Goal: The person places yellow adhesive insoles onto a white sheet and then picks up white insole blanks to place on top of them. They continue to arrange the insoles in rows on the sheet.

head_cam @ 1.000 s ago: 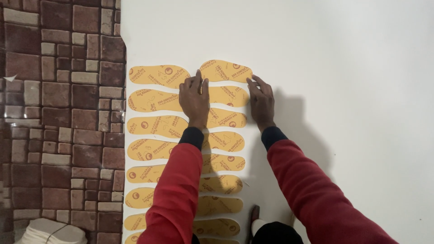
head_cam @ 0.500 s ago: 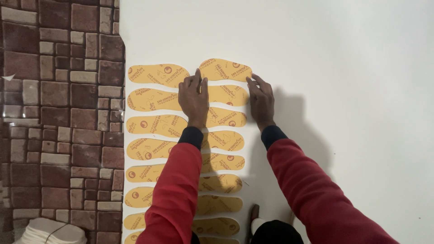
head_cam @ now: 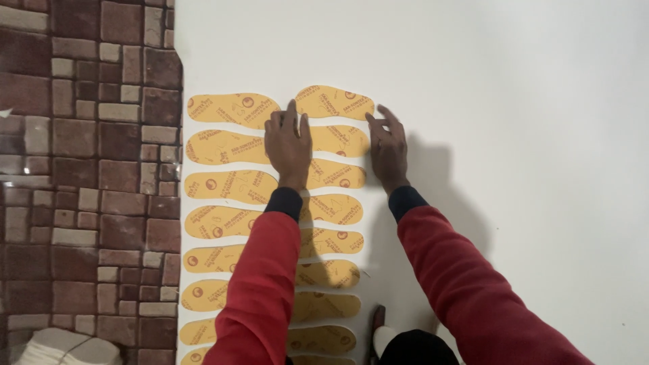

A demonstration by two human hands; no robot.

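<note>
White sheet [head_cam: 514,135]: it is lying flat across most of the view, carrying the insoles, with the brick-pattern floor [head_cam: 81,169] running along its left edge.
Insole rows [head_cam: 230,186]: two columns of yellow foot-shaped insoles are lying flat on the sheet, close together but mostly not overlapping, running from the far end down toward the person.
Sleeves [head_cam: 263,290]: red sleeves with dark cuffs are covering parts of the nearer insoles in the right column.
White stack [head_cam: 61,348]: a pile of pale flat pieces is sitting on the floor at the lower left, well apart from the hands.
Left hand [head_cam: 289,145]: it is lying palm down with fingers spread, pressing on the second insole [head_cam: 341,140] of the right column near its left end; it is clamping nothing.
Right hand [head_cam: 387,145]: it is resting on the sheet just beside the right ends of the top two insoles, fingertips touching the edge of the top right insole [head_cam: 334,103]; the fingers are apart and holding nothing.
Handling: the insoles are looking thin, light and flexible, likely card or foam board, so they are probably sliding easily on the smooth sheet and bending if lifted by one end.
Where to take hold: pinching at the narrow waist or lifting a long edge with flat fingers is looking safest; a fingernail under the rim may be needed, since each piece is lying flush.
</note>
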